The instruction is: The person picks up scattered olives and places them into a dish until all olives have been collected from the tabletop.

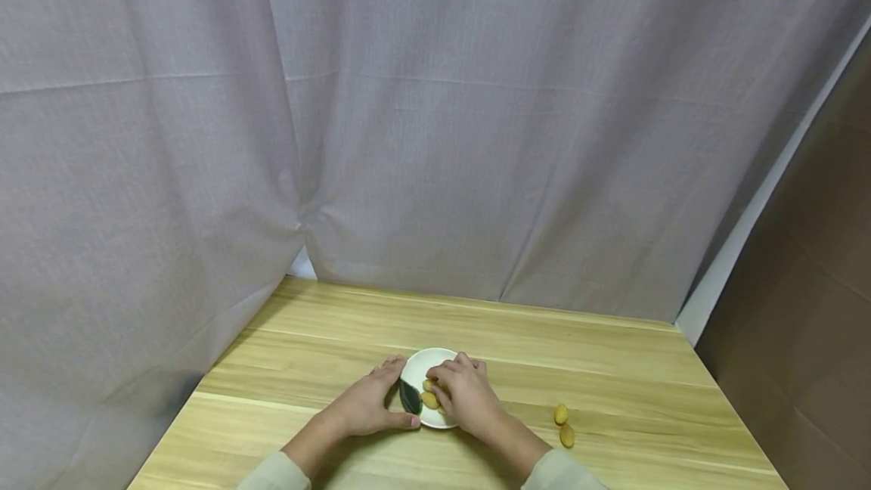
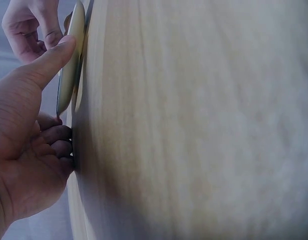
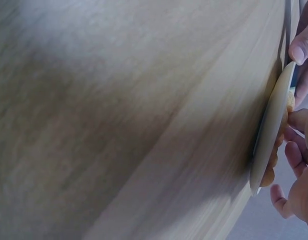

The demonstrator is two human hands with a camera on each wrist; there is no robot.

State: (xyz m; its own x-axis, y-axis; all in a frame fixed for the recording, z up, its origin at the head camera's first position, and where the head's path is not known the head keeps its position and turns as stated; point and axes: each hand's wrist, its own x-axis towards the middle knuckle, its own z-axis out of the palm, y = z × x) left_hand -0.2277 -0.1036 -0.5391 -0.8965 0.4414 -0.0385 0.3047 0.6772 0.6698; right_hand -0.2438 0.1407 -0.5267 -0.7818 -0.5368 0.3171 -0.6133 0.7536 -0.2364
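Note:
A small white plate [image 1: 416, 363] lies on the wooden table with several small yellow oval fruits [image 1: 429, 400] on it. At its left side is a dark green leaf [image 1: 410, 397]. My left hand [image 1: 370, 403] holds the plate by its left edge, thumb at the near rim and fingers round the far side. Over the plate's right half, my right hand [image 1: 466, 392] pinches at a yellow fruit with thumb and fingers, its back hiding part of the pile. In the right wrist view the thumb meets the fruits [image 3: 272, 162] lined along the plate.
Two more yellow fruits, one [image 1: 561, 414] just behind the other [image 1: 567, 435], lie on the table [image 1: 612, 369] to the right of my right hand. A grey curtain [image 1: 435, 134] hangs along the back and left, with a brown panel [image 1: 803, 248] at the right.

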